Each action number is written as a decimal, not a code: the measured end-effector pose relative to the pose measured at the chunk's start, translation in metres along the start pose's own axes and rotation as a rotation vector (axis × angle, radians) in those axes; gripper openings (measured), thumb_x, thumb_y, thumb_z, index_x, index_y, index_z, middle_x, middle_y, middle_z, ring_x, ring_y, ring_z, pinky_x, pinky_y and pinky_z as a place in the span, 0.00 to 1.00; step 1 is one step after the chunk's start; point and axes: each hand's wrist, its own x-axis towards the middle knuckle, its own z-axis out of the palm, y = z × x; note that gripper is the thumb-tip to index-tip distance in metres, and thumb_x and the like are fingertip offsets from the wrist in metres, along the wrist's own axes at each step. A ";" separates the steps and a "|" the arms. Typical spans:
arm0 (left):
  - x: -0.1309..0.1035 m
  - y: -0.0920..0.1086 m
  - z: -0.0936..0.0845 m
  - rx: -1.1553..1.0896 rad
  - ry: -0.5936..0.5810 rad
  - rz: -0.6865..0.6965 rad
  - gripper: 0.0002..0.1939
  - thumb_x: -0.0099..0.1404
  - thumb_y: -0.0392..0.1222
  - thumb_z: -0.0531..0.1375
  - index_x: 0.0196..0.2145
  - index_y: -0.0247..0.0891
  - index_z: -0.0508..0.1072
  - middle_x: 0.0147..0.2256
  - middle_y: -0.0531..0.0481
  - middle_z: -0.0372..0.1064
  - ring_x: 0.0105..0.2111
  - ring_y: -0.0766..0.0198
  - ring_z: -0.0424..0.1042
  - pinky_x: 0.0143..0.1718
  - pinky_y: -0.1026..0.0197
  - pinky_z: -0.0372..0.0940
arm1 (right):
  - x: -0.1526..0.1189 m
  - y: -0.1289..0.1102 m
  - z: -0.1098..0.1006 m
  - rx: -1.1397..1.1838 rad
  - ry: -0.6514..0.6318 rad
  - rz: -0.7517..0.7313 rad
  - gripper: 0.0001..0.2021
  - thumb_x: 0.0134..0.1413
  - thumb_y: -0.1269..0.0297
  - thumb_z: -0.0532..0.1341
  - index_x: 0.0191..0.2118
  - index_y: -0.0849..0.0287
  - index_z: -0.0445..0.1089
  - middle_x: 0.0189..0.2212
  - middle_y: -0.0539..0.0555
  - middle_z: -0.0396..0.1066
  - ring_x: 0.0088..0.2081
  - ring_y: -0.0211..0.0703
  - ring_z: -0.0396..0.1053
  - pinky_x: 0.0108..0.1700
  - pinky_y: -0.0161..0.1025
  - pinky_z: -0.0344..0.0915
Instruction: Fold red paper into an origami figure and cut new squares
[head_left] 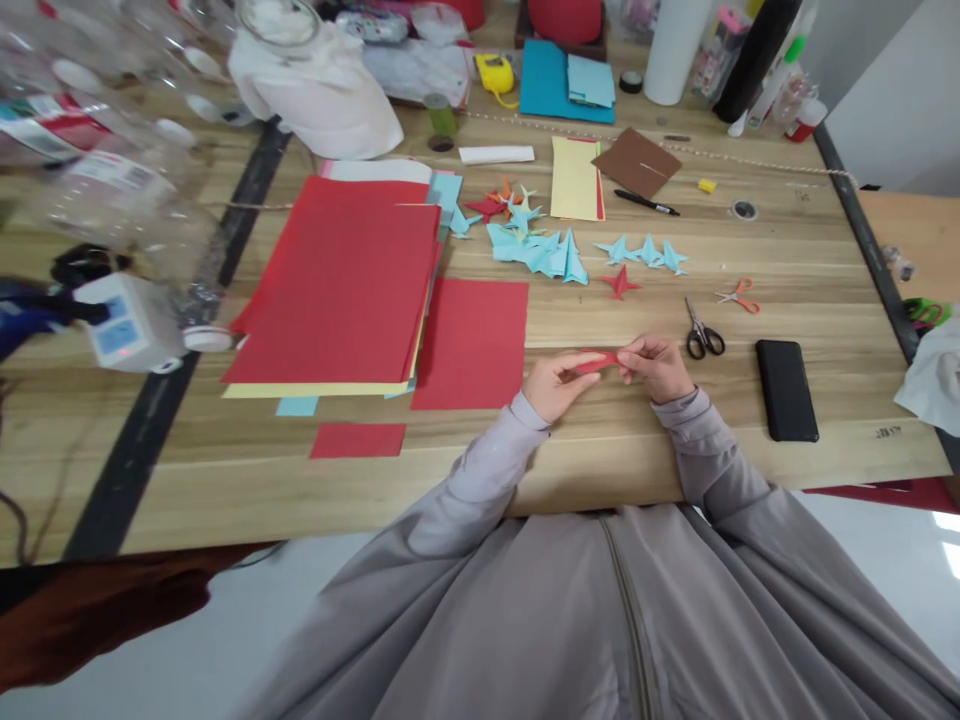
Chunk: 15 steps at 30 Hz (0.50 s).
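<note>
A small piece of folded red paper (598, 362) is held between my two hands above the table's front part. My left hand (553, 384) grips its left end, the thumb below and the fingers above. The other end is pinched by my right hand (654, 366) between thumb and fingertips. Beyond my hands lies a red paper crane (620, 283), with a row of light blue paper cranes (645, 252) behind it. More folded cranes in blue, red and orange are heaped around a blue folded piece (536, 252). Left of my left hand is a flat red sheet (472, 345).
A tall stack of red paper (345, 280) lies at left, with a red strip (358, 440) in front. Black scissors (703, 335), orange scissors (741, 296) and a black phone (786, 390) lie at right. Plastic bottles (112, 190) crowd the far left.
</note>
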 end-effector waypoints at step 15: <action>0.000 -0.003 -0.006 -0.207 0.191 0.013 0.21 0.51 0.46 0.69 0.43 0.36 0.78 0.37 0.42 0.78 0.29 0.59 0.78 0.34 0.58 0.74 | -0.013 0.003 0.037 -0.230 -0.087 -0.402 0.18 0.55 0.55 0.62 0.51 0.51 0.69 0.33 0.50 0.76 0.30 0.38 0.73 0.37 0.39 0.72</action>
